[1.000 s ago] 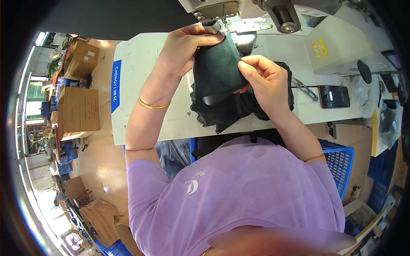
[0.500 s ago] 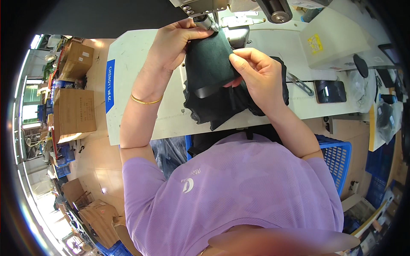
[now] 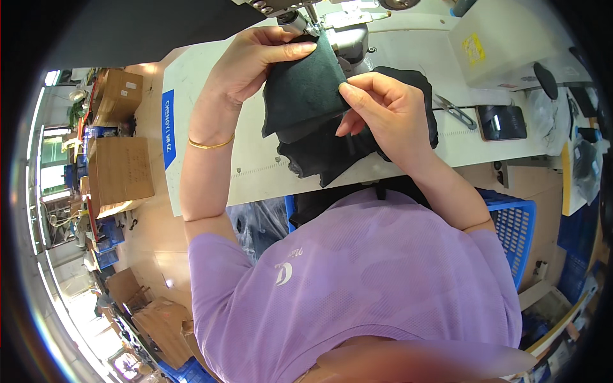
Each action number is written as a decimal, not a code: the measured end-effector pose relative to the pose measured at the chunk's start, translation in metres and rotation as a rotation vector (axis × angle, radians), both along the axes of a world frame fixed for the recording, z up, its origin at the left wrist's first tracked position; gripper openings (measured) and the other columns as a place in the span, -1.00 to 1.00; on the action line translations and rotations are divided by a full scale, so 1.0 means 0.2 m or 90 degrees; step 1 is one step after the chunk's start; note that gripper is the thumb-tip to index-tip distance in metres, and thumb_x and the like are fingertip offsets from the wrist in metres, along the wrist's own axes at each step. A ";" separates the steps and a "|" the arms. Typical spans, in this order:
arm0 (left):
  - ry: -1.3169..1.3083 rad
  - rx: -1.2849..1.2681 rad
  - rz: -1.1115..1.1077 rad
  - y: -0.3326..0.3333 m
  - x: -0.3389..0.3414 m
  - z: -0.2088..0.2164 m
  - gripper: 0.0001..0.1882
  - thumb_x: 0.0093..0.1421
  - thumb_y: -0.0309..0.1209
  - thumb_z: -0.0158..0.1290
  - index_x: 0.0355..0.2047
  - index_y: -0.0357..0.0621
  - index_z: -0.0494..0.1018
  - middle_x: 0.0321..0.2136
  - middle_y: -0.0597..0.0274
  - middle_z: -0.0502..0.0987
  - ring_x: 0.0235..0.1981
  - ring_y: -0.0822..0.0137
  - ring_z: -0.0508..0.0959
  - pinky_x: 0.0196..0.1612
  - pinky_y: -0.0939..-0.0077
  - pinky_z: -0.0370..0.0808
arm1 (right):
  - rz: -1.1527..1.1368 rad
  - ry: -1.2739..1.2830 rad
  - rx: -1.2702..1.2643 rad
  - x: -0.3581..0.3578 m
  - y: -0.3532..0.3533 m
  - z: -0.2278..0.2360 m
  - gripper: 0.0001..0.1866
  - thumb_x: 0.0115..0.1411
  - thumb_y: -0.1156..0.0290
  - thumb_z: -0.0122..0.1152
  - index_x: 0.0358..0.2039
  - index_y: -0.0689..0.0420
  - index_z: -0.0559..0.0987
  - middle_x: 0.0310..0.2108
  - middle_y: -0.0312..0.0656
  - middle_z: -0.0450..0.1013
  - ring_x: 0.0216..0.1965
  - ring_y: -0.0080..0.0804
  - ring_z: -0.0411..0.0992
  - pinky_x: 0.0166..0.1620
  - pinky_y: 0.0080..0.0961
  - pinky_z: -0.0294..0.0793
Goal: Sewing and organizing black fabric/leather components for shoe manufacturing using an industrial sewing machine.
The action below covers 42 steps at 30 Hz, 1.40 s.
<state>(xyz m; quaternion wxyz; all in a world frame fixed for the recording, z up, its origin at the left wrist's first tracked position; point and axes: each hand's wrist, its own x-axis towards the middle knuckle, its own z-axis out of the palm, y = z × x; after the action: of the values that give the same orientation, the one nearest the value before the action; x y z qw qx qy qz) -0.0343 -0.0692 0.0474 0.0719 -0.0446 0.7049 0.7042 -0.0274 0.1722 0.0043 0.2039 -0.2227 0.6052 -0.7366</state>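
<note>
A piece of dark green-black fabric (image 3: 300,89) stretches between my hands, its far corner under the needle area of a sewing machine (image 3: 313,18). My left hand (image 3: 258,60) pinches the fabric's upper left edge close to the machine's foot, thumb on top. On the right edge, my right hand (image 3: 386,112) grips it between thumb and forefinger, the other fingers curled. More black fabric (image 3: 325,156) lies crumpled on the white table (image 3: 246,182) under and beside my right hand.
Scissors (image 3: 456,112) and a black phone (image 3: 502,122) lie right of the fabric. A blue plastic basket (image 3: 517,230) stands below the table's right front edge. Cardboard boxes (image 3: 121,169) are on the left. Clear plastic bags (image 3: 543,124) sit at the right end.
The fabric between my hands has swung leftward, and its lower left corner now spreads farther out. My left hand has shifted slightly left. The whole view has also moved a little.
</note>
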 end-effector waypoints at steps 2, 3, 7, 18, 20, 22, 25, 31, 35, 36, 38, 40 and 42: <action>0.017 0.004 -0.002 0.00 0.00 0.00 -0.72 0.05 -0.56 0.32 -0.20 -0.35 0.58 -0.34 0.20 0.61 -0.30 0.45 0.58 -0.16 0.65 0.50 | 0.000 0.002 -0.004 0.01 0.00 0.00 -0.79 0.32 0.37 0.15 -0.26 0.28 0.59 -0.52 -0.26 0.54 -0.53 -0.54 0.57 -0.47 -0.70 0.48; 0.026 0.002 -0.007 0.00 0.00 -0.01 -0.71 0.05 -0.55 0.32 -0.20 -0.35 0.58 -0.34 0.20 0.61 -0.30 0.45 0.58 -0.16 0.65 0.50 | 0.000 0.005 -0.006 0.01 0.00 0.00 -0.79 0.33 0.37 0.14 -0.26 0.28 0.59 -0.51 -0.26 0.54 -0.52 -0.54 0.57 -0.46 -0.70 0.49; 0.041 -0.021 -0.008 0.02 0.00 0.00 -0.71 0.04 -0.56 0.33 -0.20 -0.34 0.58 -0.35 0.22 0.61 -0.30 0.45 0.58 -0.15 0.66 0.49 | 0.002 0.007 -0.017 0.01 0.00 -0.01 -0.79 0.33 0.37 0.14 -0.24 0.29 0.59 -0.51 -0.25 0.54 -0.52 -0.54 0.57 -0.45 -0.70 0.49; 0.037 -0.025 -0.011 0.00 -0.01 0.00 -0.79 0.09 -0.57 0.27 -0.23 -0.35 0.58 -0.30 0.13 0.64 -0.29 0.41 0.60 -0.17 0.60 0.50 | -0.004 0.037 -0.010 0.01 -0.02 -0.01 -0.79 0.33 0.41 0.13 -0.22 0.34 0.57 -0.51 -0.21 0.52 -0.52 -0.49 0.57 -0.46 -0.70 0.50; 0.041 -0.003 -0.007 0.00 -0.02 -0.01 -0.79 0.08 -0.58 0.27 -0.25 -0.37 0.58 -0.31 0.11 0.64 -0.28 0.40 0.61 -0.14 0.59 0.51 | -0.006 0.038 -0.007 0.01 -0.02 -0.01 -0.79 0.33 0.41 0.13 -0.21 0.34 0.57 -0.51 -0.21 0.52 -0.53 -0.49 0.57 -0.47 -0.70 0.50; 0.062 0.047 -0.016 -0.01 -0.02 -0.01 -0.79 0.07 -0.59 0.27 -0.26 -0.39 0.58 -0.32 0.10 0.64 -0.27 0.38 0.62 -0.11 0.58 0.51 | -0.006 0.039 -0.002 0.01 -0.02 -0.01 -0.79 0.33 0.42 0.13 -0.21 0.34 0.57 -0.51 -0.21 0.52 -0.53 -0.48 0.57 -0.47 -0.69 0.50; 0.030 0.023 -0.015 -0.02 -0.03 0.00 -0.79 0.07 -0.59 0.27 -0.26 -0.39 0.58 -0.32 0.10 0.65 -0.25 0.37 0.63 -0.07 0.56 0.52 | -0.005 0.024 -0.018 0.01 -0.03 -0.01 -0.79 0.32 0.42 0.14 -0.22 0.34 0.57 -0.51 -0.21 0.52 -0.53 -0.48 0.57 -0.47 -0.69 0.50; 0.017 0.015 -0.019 -0.03 -0.05 0.01 -0.80 0.08 -0.63 0.25 -0.25 -0.39 0.57 -0.29 0.07 0.65 -0.26 0.37 0.64 -0.07 0.54 0.53 | -0.011 0.034 -0.017 0.01 -0.04 0.00 -0.79 0.32 0.42 0.14 -0.22 0.35 0.56 -0.51 -0.22 0.51 -0.54 -0.49 0.57 -0.48 -0.69 0.49; -0.003 0.039 -0.043 -0.05 -0.07 0.01 -0.77 0.09 -0.63 0.22 -0.20 -0.34 0.56 -0.30 0.11 0.65 -0.26 0.37 0.64 -0.06 0.53 0.53 | -0.012 0.038 -0.030 -0.01 -0.06 0.00 -0.79 0.33 0.41 0.14 -0.23 0.34 0.57 -0.52 -0.22 0.52 -0.54 -0.50 0.57 -0.49 -0.69 0.49; -0.013 0.028 -0.052 -0.05 -0.08 0.02 -0.76 0.10 -0.62 0.22 -0.18 -0.33 0.56 -0.29 0.12 0.64 -0.25 0.36 0.63 -0.05 0.52 0.53 | -0.011 0.042 -0.032 -0.01 -0.06 0.00 -0.79 0.33 0.41 0.14 -0.23 0.33 0.57 -0.52 -0.22 0.52 -0.54 -0.50 0.57 -0.48 -0.69 0.49; -0.031 0.014 -0.049 -0.07 -0.09 0.01 -0.74 0.10 -0.60 0.22 -0.16 -0.30 0.55 -0.27 0.14 0.64 -0.22 0.36 0.63 -0.03 0.51 0.52 | -0.011 0.048 -0.033 -0.02 -0.06 0.00 -0.79 0.33 0.40 0.13 -0.23 0.33 0.57 -0.52 -0.22 0.52 -0.54 -0.50 0.57 -0.48 -0.69 0.48; -0.047 0.019 -0.036 -0.08 -0.11 0.00 -0.73 0.11 -0.57 0.22 -0.14 -0.27 0.55 -0.24 0.17 0.62 -0.19 0.36 0.62 -0.01 0.50 0.51 | -0.012 0.054 -0.033 -0.03 -0.07 0.00 -0.78 0.33 0.40 0.13 -0.23 0.33 0.57 -0.52 -0.22 0.53 -0.54 -0.50 0.56 -0.48 -0.69 0.48; -0.057 0.020 -0.044 -0.10 -0.12 -0.01 -0.74 0.12 -0.55 0.23 -0.15 -0.25 0.56 -0.21 0.19 0.62 -0.16 0.35 0.60 0.02 0.49 0.50 | -0.011 0.065 -0.033 -0.04 -0.07 0.00 -0.78 0.33 0.39 0.13 -0.22 0.33 0.57 -0.52 -0.21 0.53 -0.54 -0.51 0.56 -0.48 -0.69 0.48</action>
<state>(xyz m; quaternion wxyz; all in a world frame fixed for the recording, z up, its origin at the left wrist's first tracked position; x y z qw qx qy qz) -0.0580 -0.0891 0.0456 0.1282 -0.0503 0.6909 0.7097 -0.0347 0.1581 0.0047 0.1608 -0.2599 0.5976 -0.7413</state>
